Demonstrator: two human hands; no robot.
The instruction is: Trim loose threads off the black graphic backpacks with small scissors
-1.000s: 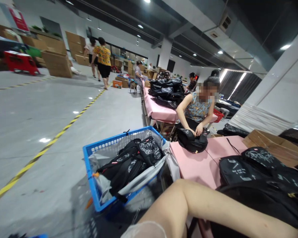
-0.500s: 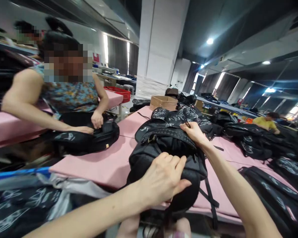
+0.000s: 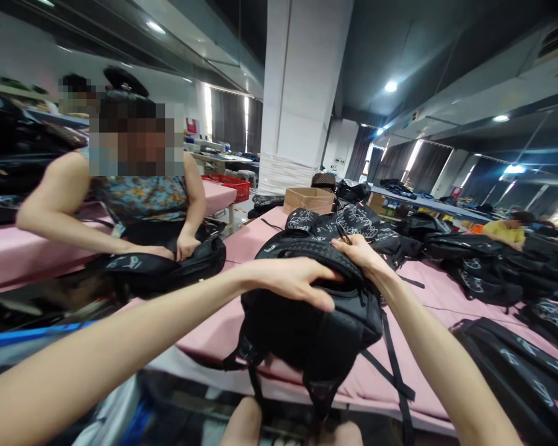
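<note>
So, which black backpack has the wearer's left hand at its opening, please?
The central backpack, straps hanging off the pink table; the left hand touches no other.

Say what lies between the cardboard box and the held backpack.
In the head view, black bags with white print lie between the box and backpack.

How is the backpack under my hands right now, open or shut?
The backpack is open: the left hand reaches partly in at its top, beneath the edge. What's inside doesn't show.

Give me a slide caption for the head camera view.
Black backpack on a pink-covered table, left hand at its opening, right hand pinching a thin dark item near its rim.
</note>
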